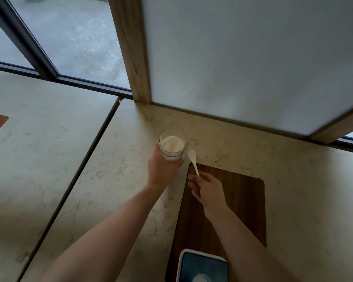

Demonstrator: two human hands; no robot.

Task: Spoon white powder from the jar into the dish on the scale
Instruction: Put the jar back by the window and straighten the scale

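A clear glass jar (172,143) holding white powder stands on the pale stone counter, its mouth uncovered. My left hand (161,167) wraps around the jar's lower wall from the near left side. My right hand (207,190) pinches the handle end of a white plastic spoon (193,159), whose bowl hovers just right of the jar, outside the rim. At the bottom edge lies the scale (200,265), white-rimmed with a dark glossy top; a pale patch shows on it near the frame edge, and no dish can be made out.
A dark wooden board (238,200) lies under the scale and my right hand. A frosted panel in a wooden frame (137,58) stands upright just behind the jar. A seam (90,155) divides the counter from a second slab on the left.
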